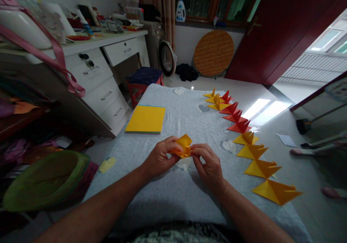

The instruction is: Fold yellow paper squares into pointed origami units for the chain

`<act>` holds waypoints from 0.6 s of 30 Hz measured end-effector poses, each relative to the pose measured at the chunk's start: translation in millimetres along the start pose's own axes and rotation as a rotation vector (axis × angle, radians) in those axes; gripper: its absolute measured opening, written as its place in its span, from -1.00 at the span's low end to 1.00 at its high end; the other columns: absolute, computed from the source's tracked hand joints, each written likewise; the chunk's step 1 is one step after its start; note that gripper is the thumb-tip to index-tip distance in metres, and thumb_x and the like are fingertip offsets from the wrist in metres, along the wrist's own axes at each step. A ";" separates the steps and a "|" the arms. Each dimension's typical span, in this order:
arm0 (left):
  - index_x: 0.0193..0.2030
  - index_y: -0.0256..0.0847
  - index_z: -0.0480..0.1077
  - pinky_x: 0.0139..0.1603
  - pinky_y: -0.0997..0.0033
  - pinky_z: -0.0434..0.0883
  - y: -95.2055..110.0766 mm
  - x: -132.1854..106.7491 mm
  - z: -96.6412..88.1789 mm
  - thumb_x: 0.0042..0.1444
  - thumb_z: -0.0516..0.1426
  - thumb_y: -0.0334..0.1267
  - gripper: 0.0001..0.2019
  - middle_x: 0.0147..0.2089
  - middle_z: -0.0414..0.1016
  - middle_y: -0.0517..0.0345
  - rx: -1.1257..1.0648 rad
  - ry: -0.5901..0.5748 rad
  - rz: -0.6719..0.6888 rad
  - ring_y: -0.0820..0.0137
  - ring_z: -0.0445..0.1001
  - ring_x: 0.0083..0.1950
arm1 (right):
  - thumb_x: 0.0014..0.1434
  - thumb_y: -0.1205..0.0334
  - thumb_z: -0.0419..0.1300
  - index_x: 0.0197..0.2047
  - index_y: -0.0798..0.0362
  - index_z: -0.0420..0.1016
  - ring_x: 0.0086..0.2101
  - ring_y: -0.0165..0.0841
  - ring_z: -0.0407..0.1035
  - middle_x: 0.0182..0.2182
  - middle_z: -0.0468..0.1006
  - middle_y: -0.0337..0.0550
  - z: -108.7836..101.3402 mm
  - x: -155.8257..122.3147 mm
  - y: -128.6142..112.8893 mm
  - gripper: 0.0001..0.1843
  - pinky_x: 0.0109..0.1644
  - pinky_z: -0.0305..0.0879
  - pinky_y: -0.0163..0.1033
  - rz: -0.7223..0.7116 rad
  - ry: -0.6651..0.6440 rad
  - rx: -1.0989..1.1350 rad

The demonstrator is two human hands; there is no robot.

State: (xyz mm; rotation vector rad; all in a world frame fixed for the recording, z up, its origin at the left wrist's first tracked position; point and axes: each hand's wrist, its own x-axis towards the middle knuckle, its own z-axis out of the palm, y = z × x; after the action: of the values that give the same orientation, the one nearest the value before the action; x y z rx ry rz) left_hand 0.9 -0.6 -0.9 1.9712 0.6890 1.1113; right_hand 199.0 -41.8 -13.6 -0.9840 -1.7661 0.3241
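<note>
Both hands meet over a grey-blue quilted cloth (168, 196). My left hand (159, 158) and my right hand (207, 163) pinch a partly folded yellow paper (183, 145) between their fingertips, a little above the cloth. A stack of yellow square sheets (145, 119) lies flat to the left, beyond my left hand. Along the right edge runs a row of several finished folded pieces, yellow ones (261, 168) nearest me and red ones (235, 118) further away.
A white desk with drawers (108, 73) stands on the left, a small red stool (143, 78) at the cloth's far end. A green bag (45, 179) sits at lower left. The tiled floor (298, 152) lies to the right, with a round wooden board (213, 52) against the far wall.
</note>
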 end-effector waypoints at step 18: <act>-0.28 -0.19 0.52 -0.17 0.39 0.43 0.0 1.5 5.1 0.19 0.25 -0.23 -0.91 -0.22 0.46 0.09 -0.083 0.117 -0.093 0.36 0.47 -0.20 | 0.30 0.43 0.12 0.01 -0.04 0.46 -0.13 -0.27 0.52 -0.12 0.61 -0.05 2.2 -0.7 -0.8 -0.72 -0.14 0.53 -0.14 -0.027 -0.015 -0.026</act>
State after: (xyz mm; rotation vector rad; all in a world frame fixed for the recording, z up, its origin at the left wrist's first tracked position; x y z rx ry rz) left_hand 6.1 -1.3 -1.9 1.7982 0.7755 1.1861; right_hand 196.8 -42.3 -14.5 -0.9778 -1.7993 0.2933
